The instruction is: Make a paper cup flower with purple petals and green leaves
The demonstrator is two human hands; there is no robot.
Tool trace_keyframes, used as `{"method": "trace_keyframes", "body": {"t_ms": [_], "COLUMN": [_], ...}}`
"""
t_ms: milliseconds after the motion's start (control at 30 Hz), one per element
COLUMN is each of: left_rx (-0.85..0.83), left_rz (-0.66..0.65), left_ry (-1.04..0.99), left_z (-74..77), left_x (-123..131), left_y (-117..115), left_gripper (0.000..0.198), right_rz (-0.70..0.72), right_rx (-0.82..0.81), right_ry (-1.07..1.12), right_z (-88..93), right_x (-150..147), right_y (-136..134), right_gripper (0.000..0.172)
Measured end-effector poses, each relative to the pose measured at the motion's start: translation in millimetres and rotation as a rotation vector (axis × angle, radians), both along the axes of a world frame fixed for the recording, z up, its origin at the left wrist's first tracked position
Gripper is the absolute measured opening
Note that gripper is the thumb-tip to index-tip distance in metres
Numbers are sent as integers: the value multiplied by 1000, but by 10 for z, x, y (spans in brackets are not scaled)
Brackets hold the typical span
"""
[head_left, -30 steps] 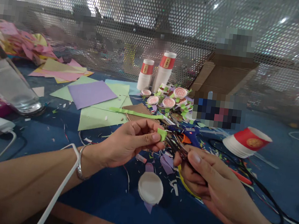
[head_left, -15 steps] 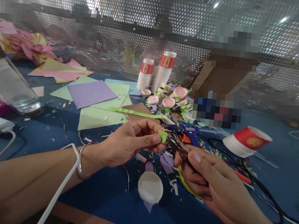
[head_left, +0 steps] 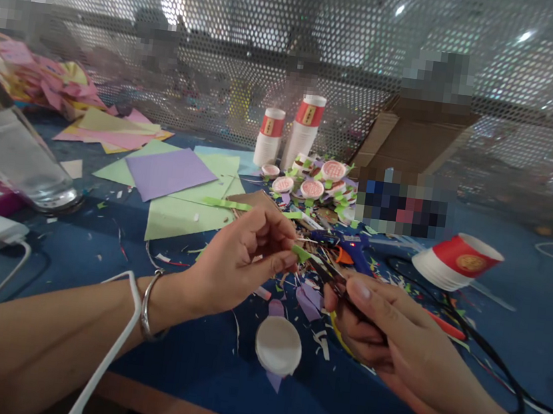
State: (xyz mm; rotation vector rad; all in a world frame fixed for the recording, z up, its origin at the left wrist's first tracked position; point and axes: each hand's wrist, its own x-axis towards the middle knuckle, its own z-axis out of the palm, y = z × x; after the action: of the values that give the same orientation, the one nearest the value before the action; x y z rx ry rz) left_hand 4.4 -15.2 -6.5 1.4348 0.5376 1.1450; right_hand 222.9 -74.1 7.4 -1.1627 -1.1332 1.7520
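Observation:
My left hand (head_left: 242,260) pinches a small green paper piece (head_left: 302,253) between thumb and fingers, above the blue table (head_left: 187,357). My right hand (head_left: 386,338) is closed around a pair of scissors (head_left: 326,273), whose dark blades point left and meet the green piece. A silver bracelet and a white cable cross my left wrist. Below the hands a white paper cup (head_left: 278,346) lies on the table among paper scraps.
Green and purple paper sheets (head_left: 173,184) lie at left centre. Stacks of red-and-white cups (head_left: 302,131) stand at the back beside decorated cup pieces (head_left: 317,184). A tipped cup stack (head_left: 454,261), a blue glue gun (head_left: 352,246), black cables, a glass jar (head_left: 11,147) and a cardboard box (head_left: 410,143) surround them.
My left hand has turned and lifted slightly, tilting the green piece against the scissor blades. My right hand has stayed in place with the scissors.

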Motion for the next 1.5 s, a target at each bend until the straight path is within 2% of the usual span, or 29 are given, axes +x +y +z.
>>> {"method": "trace_keyframes", "body": {"t_ms": [67,300,867,1200,1367,1500], "left_rx": [34,-39,-47,-31,-77,-112], "left_rz": [19,-96,-123,-124,-145,-191], "left_ry": [29,86,65,60,76,69], "left_z": [3,1,-43,-43,-34,-36], "left_x": [-5,12,31,17,15,-1], "left_y": [-24,-55,-94,-83,-70,-41], "left_gripper": [23,36,37,36,43,43], "right_rz": [12,49,45,35,29,-35], "right_rx": [-12,-51,-93,-40,41,132], "right_ry": [10,35,-8,-87,-135,-163], "right_z": [4,-23,-17,-38,0,-18], "right_x": [-7,-21,-47,-61,-76,-29], "right_y": [6,-2,-60,-29,-25,6], "right_gripper": [48,49,52,53,56,55]}}
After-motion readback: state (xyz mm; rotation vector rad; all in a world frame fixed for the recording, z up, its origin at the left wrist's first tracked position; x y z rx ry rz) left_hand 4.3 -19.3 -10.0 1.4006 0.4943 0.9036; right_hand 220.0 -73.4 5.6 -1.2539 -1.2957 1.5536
